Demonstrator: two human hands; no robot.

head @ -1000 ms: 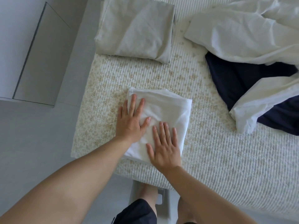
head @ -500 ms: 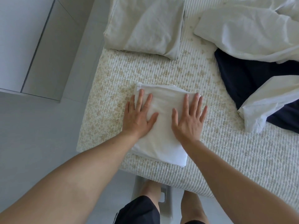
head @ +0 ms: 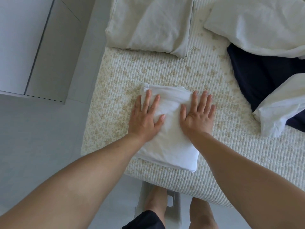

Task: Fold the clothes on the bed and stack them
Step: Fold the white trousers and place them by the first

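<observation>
Pressing down on cream quilted bed [head: 165,71], near its front edge: left hand [head: 145,116] and right hand [head: 197,115], fingers spread wide and flat, both lying on folded white cloth rectangle [head: 171,146].

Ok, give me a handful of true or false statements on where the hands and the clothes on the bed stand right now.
1. Both hands lie flat on the folded white cloth. True: left hand and right hand press it with straight fingers.
2. The white cloth sits on top of the beige folded piece. False: it lies apart on the bed, with the beige piece farther away.
3. A dark navy garment lies unfolded to the right. True.
4. The right hand grips the navy garment. False: it rests on the white cloth.
5. Loose white fabric partly covers the navy garment. True.
</observation>
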